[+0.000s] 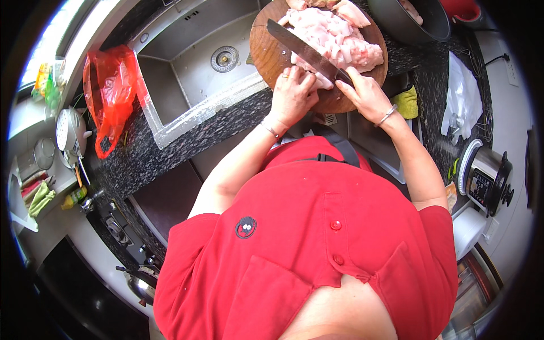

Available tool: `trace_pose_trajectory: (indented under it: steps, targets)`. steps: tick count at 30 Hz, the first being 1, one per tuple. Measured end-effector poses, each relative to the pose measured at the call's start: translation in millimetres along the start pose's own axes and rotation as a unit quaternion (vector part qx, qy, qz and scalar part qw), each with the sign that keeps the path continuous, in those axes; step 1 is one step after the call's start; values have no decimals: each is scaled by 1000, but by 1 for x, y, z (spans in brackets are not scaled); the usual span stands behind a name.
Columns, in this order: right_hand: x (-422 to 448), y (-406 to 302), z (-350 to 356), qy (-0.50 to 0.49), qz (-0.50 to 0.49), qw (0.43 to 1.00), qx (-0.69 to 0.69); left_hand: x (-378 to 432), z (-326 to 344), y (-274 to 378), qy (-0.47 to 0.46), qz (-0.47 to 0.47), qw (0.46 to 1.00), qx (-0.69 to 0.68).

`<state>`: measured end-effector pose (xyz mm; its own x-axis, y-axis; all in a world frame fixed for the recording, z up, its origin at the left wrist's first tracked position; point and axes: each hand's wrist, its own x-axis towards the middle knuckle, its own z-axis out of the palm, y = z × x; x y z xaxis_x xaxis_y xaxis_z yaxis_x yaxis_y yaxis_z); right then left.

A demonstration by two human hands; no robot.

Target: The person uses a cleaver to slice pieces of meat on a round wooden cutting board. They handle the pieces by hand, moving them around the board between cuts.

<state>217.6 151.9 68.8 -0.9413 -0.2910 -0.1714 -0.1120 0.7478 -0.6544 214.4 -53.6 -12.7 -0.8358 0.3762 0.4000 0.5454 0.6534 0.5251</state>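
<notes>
My right hand (pixel 365 93) grips the handle end of a large kitchen knife (pixel 299 47), its dark blade slanting up to the left. Under the blade, a strip of pale, fatty raw meat (pixel 324 81) lies on a round wooden cutting board (pixel 265 53). My left hand (pixel 294 91), a ring on one finger, holds that strip down with bent fingertips close to the blade. Beyond the knife is a heap of cut pale fatty meat (pixel 327 32), with larger chunks at the board's far edge. The blade hides part of the heap.
Left of the board is a stainless steel sink (pixel 163 85), with a red plastic bag (pixel 108 85) beside it. A dark pot (pixel 435 27) holding some meat stands at upper right. Farther right are a clear plastic bag (pixel 461 97), an electric pressure cooker (pixel 488 176) and a yellow-green cloth (pixel 406 103).
</notes>
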Motion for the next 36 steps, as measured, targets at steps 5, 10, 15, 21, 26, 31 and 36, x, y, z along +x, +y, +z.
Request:
trace_pose_trajectory:
  steps: [5, 10, 15, 21, 26, 31, 36]
  targets:
    - [-22, -16, -7, 13, -13, 1000, -20, -3, -11, -20, 26, -42, 999, -4]
    - [-46, -16, -9, -43, -2, 997, -64, -15, -17, -24, 17, -38, 996, -75]
    - [-53, -21, 6, -66, 66, 991, -92, -9, -15, -26, -11, -33, 998, -47]
    - [28, -29, 73, 20, 61, 998, 15, -7, -7, -35, 10, 8, 999, -52]
    - [40, -7, 69, 60, -26, 998, -4, -8, -4, -34, 18, 1, 999, -40]
    - [8, -15, 21, 87, 59, 981, 164, -3, -19, -28, 25, -9, 994, -105]
    - [-18, -9, 3, 148, 147, 933, 293, 36, -26, -44, 9, 103, 994, 31]
